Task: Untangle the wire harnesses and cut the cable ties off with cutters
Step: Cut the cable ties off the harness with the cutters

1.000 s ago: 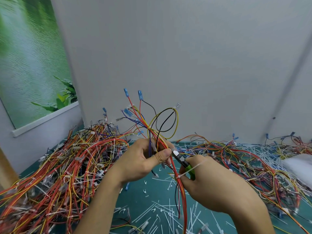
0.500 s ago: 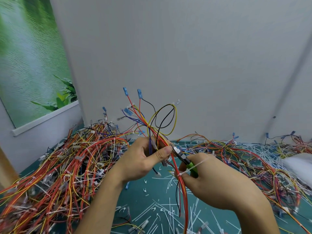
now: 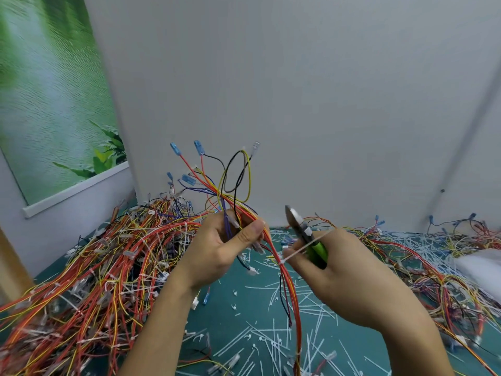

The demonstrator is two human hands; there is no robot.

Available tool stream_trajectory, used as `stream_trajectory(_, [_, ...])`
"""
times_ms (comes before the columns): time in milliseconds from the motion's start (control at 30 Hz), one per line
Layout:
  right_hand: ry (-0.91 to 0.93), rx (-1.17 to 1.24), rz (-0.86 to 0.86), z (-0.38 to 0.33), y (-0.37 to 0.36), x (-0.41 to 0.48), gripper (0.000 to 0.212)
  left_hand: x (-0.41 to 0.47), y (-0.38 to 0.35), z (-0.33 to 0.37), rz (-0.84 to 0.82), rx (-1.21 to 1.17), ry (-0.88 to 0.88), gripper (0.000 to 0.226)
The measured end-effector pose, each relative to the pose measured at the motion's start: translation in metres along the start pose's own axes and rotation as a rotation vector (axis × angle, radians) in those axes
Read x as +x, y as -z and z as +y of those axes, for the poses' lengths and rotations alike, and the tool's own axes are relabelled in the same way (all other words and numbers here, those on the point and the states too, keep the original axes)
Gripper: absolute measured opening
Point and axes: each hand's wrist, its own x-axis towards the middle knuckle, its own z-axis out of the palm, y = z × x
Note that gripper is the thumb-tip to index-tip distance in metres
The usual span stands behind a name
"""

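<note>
A wire harness (image 3: 288, 286) is being held up over the table (image 3: 244, 308) by the left hand (image 3: 225, 248). Its thumb and fingers are being pinched round the bundle just below where the coloured wires are fanning out to their blue connectors (image 3: 199, 147). The cutters (image 3: 303, 232) are being gripped by their green handles in the right hand (image 3: 349, 275), with the fingers curled round them. Compared with a moment ago, the cutters are being carried away from the bundle. Their tip, which was being pressed in close to the left thumb, is now being pointed upward and kept apart from the wires. A white cable tie (image 3: 292, 256) is still being worn round the bundle below the left hand, with its long tail being trailed across the green handles. Whether a tie near the thumb was being snipped cannot be told. This remaining tie is being judged the next one to cut, with the cutters being repositioned for it. A heap of tangled wires (image 3: 95, 267) is being left untouched at the left, and cut tie scraps (image 3: 271, 343) are being left scattered on the table.
</note>
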Motion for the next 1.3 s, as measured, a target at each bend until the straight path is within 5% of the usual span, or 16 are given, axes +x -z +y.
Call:
stream_trajectory(300, [0.063, 0.680, 0.121, 0.006, 0.006, 0.008, 0.015, 0.002, 0.002, -0.003, 0.025, -0.097, 0.020, 0.033])
stream_trajectory(467, [0.070, 0.689, -0.004, 0.004, 0.010, 0.008, 0.015, 0.005, -0.001, -0.006, 0.088, -0.141, 0.072, 0.029])
stream_trajectory(800, [-0.037, 0.447, 0.090, 0.005, -0.017, 0.027, 0.028, 0.012, -0.009, -0.006, 0.185, -0.219, 0.259, 0.044])
stream_trajectory(967, [-0.057, 0.514, 0.180, 0.009, -0.020, 0.031, 0.026, 0.012, -0.006, -0.003, 0.161, -0.290, 0.276, 0.066])
stream_trajectory(1300, [-0.083, 0.607, 0.289, 0.011, -0.030, 0.039, 0.026, 0.012, -0.007, -0.001, 0.176, -0.268, 0.269, 0.056])
